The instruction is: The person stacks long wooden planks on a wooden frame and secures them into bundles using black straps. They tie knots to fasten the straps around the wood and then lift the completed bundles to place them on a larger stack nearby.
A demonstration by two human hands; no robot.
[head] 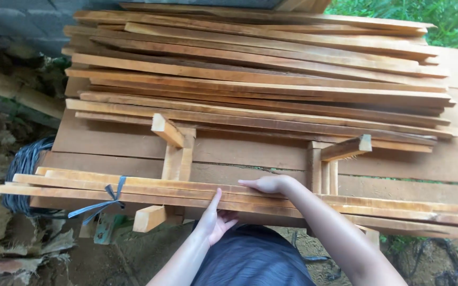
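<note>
While one end of the bundle of wooden slats [239, 198] is already bound with a grey strap [107, 198], the other end shows no tie. It rests on two wooden supports [178, 159] at the table's [107, 140] near edge. Left hand [216, 220] grips its underside, fingers curled; right hand [269, 184] lies flat on top, fingers extended. A larger slat pile [261, 79] lies beyond.

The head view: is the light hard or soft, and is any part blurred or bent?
Head view: soft, even daylight, no glare; faint shadows under the stacked wooden slats; left hand and right hand on the tied slat bundle look sharp; the slats curve slightly towards the edges.
</note>
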